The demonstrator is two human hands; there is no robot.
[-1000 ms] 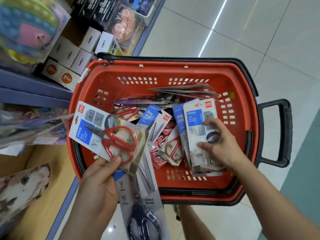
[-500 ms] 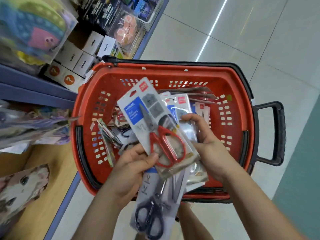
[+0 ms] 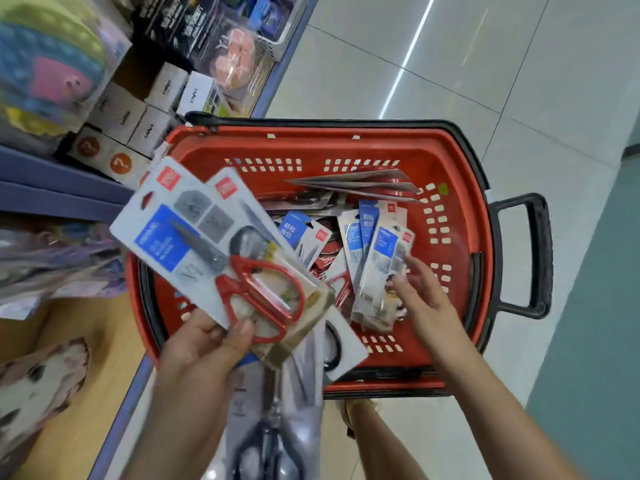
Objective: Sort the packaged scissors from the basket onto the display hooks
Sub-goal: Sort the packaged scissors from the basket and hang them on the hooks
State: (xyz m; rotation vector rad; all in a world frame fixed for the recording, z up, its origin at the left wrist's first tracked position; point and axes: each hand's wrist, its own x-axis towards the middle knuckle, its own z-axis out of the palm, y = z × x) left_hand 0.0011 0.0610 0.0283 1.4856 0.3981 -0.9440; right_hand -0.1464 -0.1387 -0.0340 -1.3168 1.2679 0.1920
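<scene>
- Pale floor tiles (image 3: pixel 450 64) fill the upper right of the frame; a red basket (image 3: pixel 311 133) is set at centre, beside a shelf edge (image 3: pixel 52 188) at left.
- Left hand (image 3: pixel 201 362): clenched on a fan of packs, with the red-handled scissors pack (image 3: pixel 194 237) uppermost and the thumb pressed on its lower end; a dark-handled pack (image 3: pixel 277 438) hangs below, blurred.
- Right hand (image 3: pixel 426 299): fingers laid against the upright packs (image 3: pixel 381 261) at the basket's right side; whether one is pinched cannot be told.
- Step judged in hand: one more pack is to be lifted out. A pinch near the card's top edge is advised, so that neighbours are not dragged up.
- Edges — the basket's right wall lies near the reaching hand, and the fan overhangs the left rim close to shelf stock. Open room is found above the basket and over the tiles at right. Display hooks are not in view.
</scene>
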